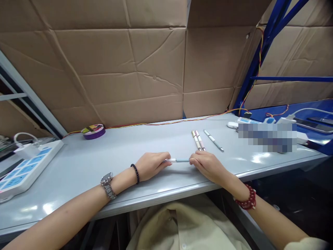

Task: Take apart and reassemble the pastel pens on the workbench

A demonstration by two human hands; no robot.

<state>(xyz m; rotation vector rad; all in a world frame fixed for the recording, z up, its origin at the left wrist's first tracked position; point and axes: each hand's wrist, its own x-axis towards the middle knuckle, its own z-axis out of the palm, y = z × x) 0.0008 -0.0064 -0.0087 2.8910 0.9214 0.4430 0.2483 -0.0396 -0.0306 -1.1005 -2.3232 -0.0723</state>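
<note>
A white and grey-blue pen (179, 160) lies level between my two hands, just above the front part of the grey table (125, 139). My left hand (153, 163) pinches its white end, where a bit of metal shows. The other end sits in the closed fingers of my right hand (206, 165), which hide its tip. Beyond my right hand, a cream pen (196, 140) and a pink pen (200, 140) lie side by side. To their right rests another pen (213, 140), white and grey-green, slanting toward me.
A purple tape roll (93, 132) lies at the back left. Power strips stand at the left (28, 170) and back right (248, 121). Thin red and yellow wires (156, 124) run along the rear edge, below a cardboard wall (104, 62). A blue frame (260, 59) rises at the right.
</note>
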